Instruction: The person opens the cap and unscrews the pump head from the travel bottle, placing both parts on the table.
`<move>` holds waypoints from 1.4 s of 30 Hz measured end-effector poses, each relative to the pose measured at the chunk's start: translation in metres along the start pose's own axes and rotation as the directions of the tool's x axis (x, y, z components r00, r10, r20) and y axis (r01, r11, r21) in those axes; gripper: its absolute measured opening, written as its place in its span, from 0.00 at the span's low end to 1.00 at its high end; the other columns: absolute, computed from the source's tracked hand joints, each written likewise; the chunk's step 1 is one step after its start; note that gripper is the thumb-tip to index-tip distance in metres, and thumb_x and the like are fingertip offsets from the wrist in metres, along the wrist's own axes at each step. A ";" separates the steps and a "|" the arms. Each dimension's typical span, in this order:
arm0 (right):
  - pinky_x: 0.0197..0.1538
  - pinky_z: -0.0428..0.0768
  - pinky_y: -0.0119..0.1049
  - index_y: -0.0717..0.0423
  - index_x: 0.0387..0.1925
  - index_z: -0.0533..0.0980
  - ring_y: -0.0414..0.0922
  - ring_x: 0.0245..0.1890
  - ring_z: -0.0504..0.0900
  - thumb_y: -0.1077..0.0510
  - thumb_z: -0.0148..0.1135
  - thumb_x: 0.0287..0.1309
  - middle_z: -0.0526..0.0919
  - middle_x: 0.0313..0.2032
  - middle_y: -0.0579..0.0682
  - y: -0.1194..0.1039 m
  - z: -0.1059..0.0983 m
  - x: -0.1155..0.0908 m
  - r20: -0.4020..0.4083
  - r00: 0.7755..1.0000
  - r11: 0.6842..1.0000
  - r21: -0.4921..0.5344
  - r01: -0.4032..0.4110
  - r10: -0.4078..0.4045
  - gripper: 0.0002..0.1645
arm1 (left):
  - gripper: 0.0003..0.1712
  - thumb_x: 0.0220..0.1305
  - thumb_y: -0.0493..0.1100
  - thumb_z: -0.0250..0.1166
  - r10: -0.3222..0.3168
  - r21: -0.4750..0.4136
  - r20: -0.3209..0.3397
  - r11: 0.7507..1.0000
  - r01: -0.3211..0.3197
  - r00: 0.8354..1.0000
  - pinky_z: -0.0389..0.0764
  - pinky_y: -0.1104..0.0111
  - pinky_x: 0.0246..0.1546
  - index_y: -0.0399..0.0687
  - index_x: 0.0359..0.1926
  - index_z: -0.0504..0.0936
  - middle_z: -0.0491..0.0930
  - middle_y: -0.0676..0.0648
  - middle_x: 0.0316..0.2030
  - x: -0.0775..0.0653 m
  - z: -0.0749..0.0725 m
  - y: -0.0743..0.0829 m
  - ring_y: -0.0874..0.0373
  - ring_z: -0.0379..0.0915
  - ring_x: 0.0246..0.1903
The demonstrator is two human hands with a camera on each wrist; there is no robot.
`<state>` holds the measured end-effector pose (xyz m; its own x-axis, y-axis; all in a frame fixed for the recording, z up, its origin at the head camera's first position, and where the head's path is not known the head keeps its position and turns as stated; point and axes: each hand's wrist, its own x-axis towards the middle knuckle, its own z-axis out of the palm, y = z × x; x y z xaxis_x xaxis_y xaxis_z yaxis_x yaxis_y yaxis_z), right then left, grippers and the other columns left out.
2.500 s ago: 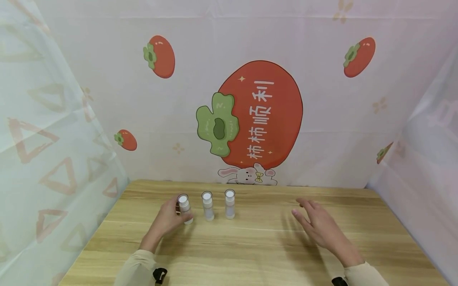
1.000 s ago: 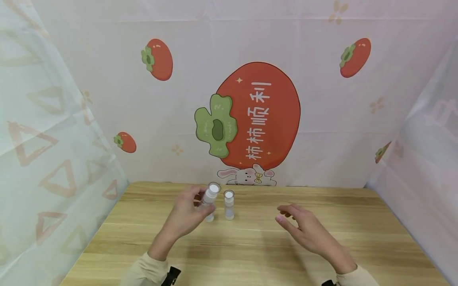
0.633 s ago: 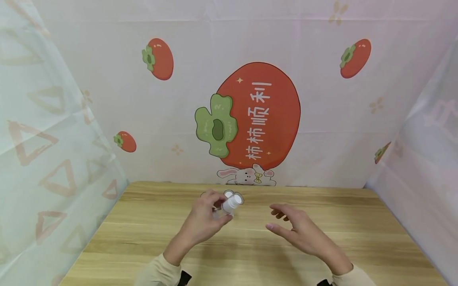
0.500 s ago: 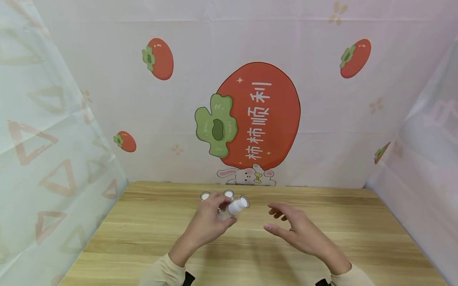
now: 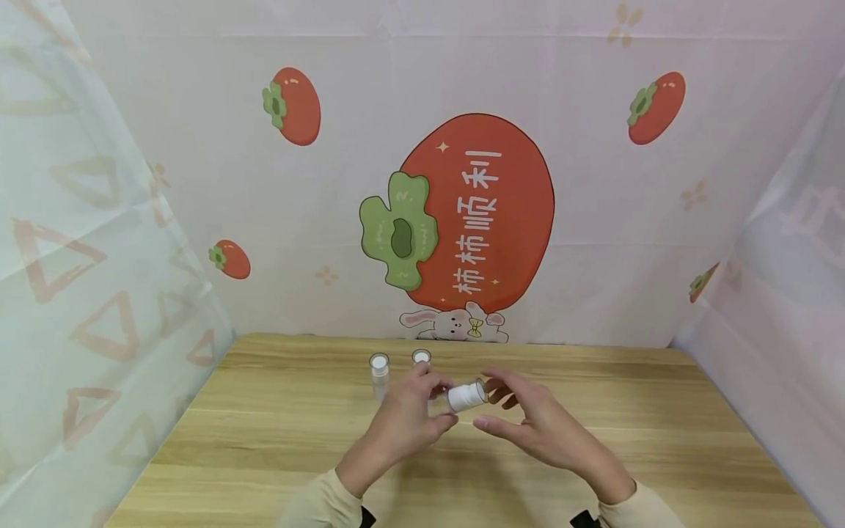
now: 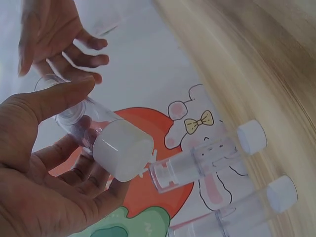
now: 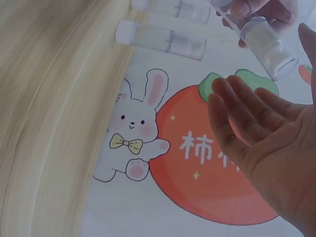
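My left hand (image 5: 405,414) grips a small clear bottle (image 5: 466,397) around its body, above the table. The bottle is tilted well over, its clear-capped white top toward the right hand and its white base (image 6: 124,149) facing the left wrist camera. My right hand (image 5: 551,425) is held up beside that cap with fingers spread and thumb apart, its fingertips right at the cap in the head view. Two similar bottles stand upright behind: one bottle (image 5: 379,375) to the left, the other bottle (image 5: 421,358) partly hidden by my left hand.
The wooden table (image 5: 264,418) runs back to a white cloth backdrop (image 5: 594,293) printed with persimmons and a rabbit. Cloth side walls (image 5: 132,293) close in the left and right. Both standing bottles are near the table's back edge.
My left hand picked up the leftmost bottle, carried it rightward past the other two and tipped it toward the right. My right hand moved left to meet it.
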<state>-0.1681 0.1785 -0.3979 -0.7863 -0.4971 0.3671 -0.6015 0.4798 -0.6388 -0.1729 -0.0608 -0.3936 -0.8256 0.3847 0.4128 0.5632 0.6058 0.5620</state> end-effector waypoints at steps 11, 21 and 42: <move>0.40 0.83 0.35 0.48 0.54 0.76 0.38 0.37 0.80 0.45 0.67 0.66 0.82 0.38 0.36 -0.003 0.007 0.005 0.028 1.000 0.999 0.049 -0.011 0.009 0.20 | 0.19 0.47 0.41 0.82 0.016 0.108 0.020 0.994 -0.018 1.000 0.77 0.70 0.35 0.48 0.41 0.86 0.76 0.53 0.38 0.001 0.010 0.007 0.62 0.75 0.35; 0.38 0.83 0.34 0.46 0.47 0.79 0.37 0.34 0.80 0.47 0.64 0.69 0.81 0.34 0.36 -0.003 0.008 0.004 0.021 0.999 0.997 0.068 -0.031 0.030 0.11 | 0.18 0.48 0.43 0.82 0.017 0.111 0.037 0.994 -0.021 0.999 0.78 0.68 0.37 0.51 0.41 0.86 0.76 0.55 0.38 0.000 0.012 0.008 0.62 0.75 0.37; 0.35 0.86 0.43 0.63 0.51 0.76 0.44 0.32 0.85 0.58 0.61 0.72 0.83 0.38 0.58 0.005 0.007 -0.001 0.017 0.992 0.925 0.360 -0.123 0.126 0.13 | 0.21 0.63 0.52 0.72 0.132 0.214 0.151 0.963 -0.163 0.980 0.81 0.68 0.39 0.47 0.52 0.83 0.84 0.51 0.42 0.001 0.005 0.008 0.61 0.79 0.39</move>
<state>-0.1696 0.1764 -0.4058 -0.8531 -0.4452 0.2721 -0.4082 0.2444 -0.8796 -0.1693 -0.0520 -0.3927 -0.7394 0.5625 0.3701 0.6699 0.6698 0.3203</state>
